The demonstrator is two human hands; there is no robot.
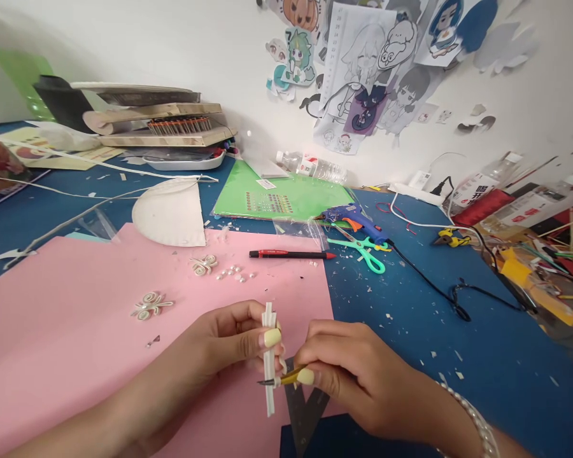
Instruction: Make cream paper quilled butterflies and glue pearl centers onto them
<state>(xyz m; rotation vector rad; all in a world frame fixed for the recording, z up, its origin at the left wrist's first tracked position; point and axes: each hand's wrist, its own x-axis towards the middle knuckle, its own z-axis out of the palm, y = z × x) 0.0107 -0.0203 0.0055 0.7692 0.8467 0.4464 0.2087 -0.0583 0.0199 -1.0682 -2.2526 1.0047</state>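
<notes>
A narrow white strip bundle [269,399] stands nearly upright, pinched between the thumb and fingers of my left hand [224,340]. My right hand [363,366] is closed around a gold-handled craft knife [290,376], whose dark pointed tip lies across the lower part of the strip. Whether the tip cuts into it, I cannot tell. Below the hands, a dark triangular ruler [302,416] lies partly covered. Two coiled white butterfly-shaped pieces [151,306] rest on the pink sheet [90,337], with several small pearl beads [239,277] beside the farther one.
Beyond my hands are a red and black pen [289,254], turquoise scissors [370,257] and a blue glue gun [356,219] with a trailing cord. A rounded white panel [169,213] lies left. Small scraps dot the blue table [396,305]; yellow pliers [451,238] lie right.
</notes>
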